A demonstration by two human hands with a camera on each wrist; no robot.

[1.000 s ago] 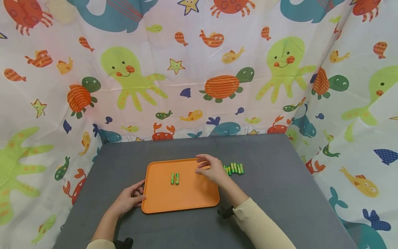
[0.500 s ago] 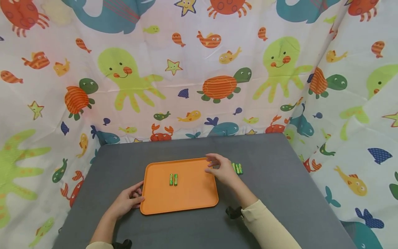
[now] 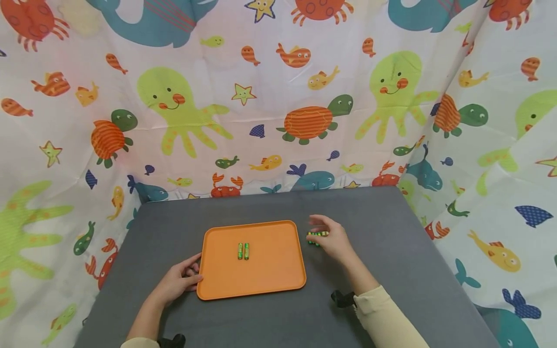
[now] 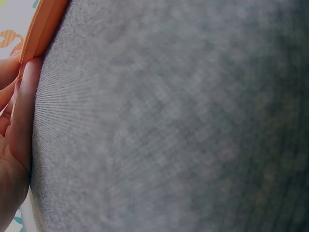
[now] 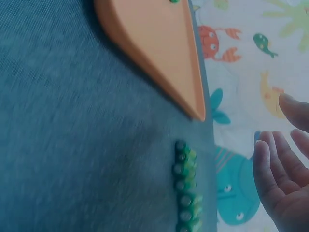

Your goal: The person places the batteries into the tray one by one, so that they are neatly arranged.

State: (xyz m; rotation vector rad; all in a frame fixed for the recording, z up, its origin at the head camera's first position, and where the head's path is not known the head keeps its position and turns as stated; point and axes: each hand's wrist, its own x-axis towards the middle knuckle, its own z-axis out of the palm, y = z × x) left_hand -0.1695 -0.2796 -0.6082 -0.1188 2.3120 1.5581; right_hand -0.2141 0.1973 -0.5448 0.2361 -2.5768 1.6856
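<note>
An orange tray [image 3: 256, 278] lies on the grey table. My left hand [image 3: 174, 280] grips its left edge, and in the left wrist view the fingers and thumb pinch the tray's rim [image 4: 41, 34]. Two green-and-yellow batteries, a left one [image 3: 240, 251] and a right one [image 3: 246, 252], stand side by side in the tray's middle, lengthwise away from me. To the right of the tray is a row of several similar batteries [image 5: 186, 186]. Over that row hovers my right hand [image 3: 334, 239], partly hiding it; the right wrist view shows its fingers [image 5: 277, 164] spread from the thumb with nothing between them.
The grey table [image 3: 252, 321] extends around the tray on all sides. Behind it and along both sides hangs a white curtain [image 3: 261, 116] printed with sea animals. A dark wrist strap piece [image 3: 342, 298] sits below my right wrist.
My right hand has moved rightward from above the tray's right part to over the row of batteries. The left hand stays at the tray's edge, and the two batteries in the tray remain put.
</note>
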